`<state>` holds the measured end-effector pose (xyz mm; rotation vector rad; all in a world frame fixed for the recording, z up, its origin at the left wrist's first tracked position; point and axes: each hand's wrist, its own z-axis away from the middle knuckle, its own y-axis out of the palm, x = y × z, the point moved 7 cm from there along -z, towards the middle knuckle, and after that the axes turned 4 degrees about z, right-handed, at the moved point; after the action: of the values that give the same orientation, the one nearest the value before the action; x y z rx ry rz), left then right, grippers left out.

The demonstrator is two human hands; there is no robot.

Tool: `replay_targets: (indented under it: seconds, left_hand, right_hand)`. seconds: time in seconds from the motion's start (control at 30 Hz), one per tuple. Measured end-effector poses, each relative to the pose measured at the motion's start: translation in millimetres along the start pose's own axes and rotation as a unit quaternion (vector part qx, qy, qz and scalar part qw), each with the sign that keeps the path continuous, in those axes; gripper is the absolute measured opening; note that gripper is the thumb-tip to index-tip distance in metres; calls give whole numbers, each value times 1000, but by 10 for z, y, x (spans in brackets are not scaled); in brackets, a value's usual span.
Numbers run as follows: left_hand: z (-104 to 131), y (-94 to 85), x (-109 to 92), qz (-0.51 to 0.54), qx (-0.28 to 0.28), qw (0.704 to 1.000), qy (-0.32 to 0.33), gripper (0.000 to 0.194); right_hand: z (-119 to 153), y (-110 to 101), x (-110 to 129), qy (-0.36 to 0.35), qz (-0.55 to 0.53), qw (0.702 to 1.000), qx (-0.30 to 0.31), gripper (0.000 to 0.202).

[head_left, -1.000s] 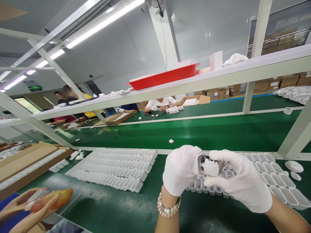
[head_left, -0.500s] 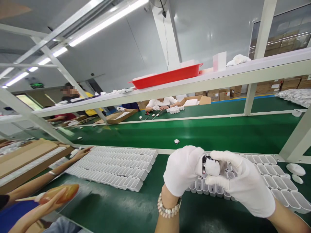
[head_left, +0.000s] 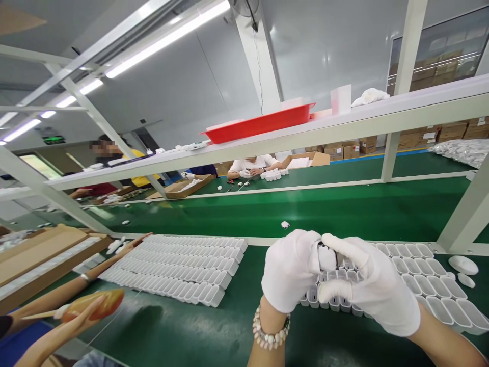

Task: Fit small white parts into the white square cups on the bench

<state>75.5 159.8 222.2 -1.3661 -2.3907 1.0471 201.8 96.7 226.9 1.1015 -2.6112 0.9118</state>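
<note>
My left hand (head_left: 288, 270), in a white glove and with a beaded bracelet at the wrist, is closed on a small white plastic piece with dark edges (head_left: 327, 258). My right hand (head_left: 382, 285), also gloved, is spread around the piece's right side. Its forefinger reaches over the top edge of the piece, while its thumb is lower, apart from it. Both hands hover above rows of small white open cups (head_left: 334, 302) on the dark green table. The inner side of the piece is hidden by my left fingers.
More white cups (head_left: 183, 270) stand in rows to the left. Beside them a co-worker's hand holds an amber bottle (head_left: 93, 308). A small white part (head_left: 285, 225) lies on the green belt (head_left: 344, 206). Overhead, a shelf (head_left: 359, 127) carries a red tray (head_left: 263, 122).
My right thumb has moved down off the white piece, and the gap between thumb and forefinger has widened. The piece has turned, showing less of its dark side. The belt part has shifted slightly right.
</note>
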Motion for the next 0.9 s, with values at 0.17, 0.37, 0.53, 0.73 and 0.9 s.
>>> replay_targets:
  seconds: [0.17,0.37,0.53,0.73,0.9]
  left_hand:
    - [33,-46,29,-15,-34,999,-31,44]
    - [49,8,41,-35,-15,998,-51,44]
    - [36,-17,-34,12,-38,999,-14,50]
    - [72,-51,-49,12,-64,997,-41,58]
    - [102,8,-30,22,-49,997,-62,61]
  right_hand:
    - [58,151,97,-41,46,997,42,89]
    - [44,125,127,-51,55,995,70,68]
    - [14,47,84,-60,66,994,60,54]
    - [-2,147,170,-83,28,993,81,75]
    - [44,293,158,-63,50,992,96,81]
